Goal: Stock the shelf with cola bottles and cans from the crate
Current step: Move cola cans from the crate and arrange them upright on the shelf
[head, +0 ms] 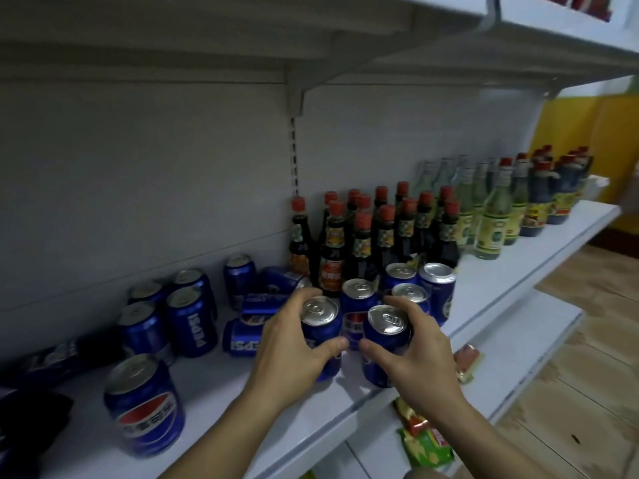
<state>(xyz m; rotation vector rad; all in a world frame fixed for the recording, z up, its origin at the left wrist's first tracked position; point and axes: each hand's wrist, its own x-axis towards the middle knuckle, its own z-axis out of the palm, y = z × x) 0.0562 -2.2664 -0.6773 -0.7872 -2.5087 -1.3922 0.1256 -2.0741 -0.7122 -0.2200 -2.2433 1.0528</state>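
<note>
Two blue cola cans stand side by side near the front edge of the white shelf (518,257). My left hand (294,344) grips the left can (320,316), fingers over its far side and thumb in front. My right hand (418,347) grips the right can (387,326) the same way. Several more upright blue cans (437,281) stand right behind them. Further left, upright cans (192,321) stand in a group, some cans (242,335) lie on their sides, and one large-looking can (145,402) stands near the front. The crate is out of view.
Dark sauce bottles with red caps (363,236) stand behind the cans, and pale green bottles (494,216) and more dark ones run to the right. A lower shelf (539,326) holds snack packets (425,444). An upper shelf (345,46) hangs overhead. Dark packs (38,406) lie at the far left.
</note>
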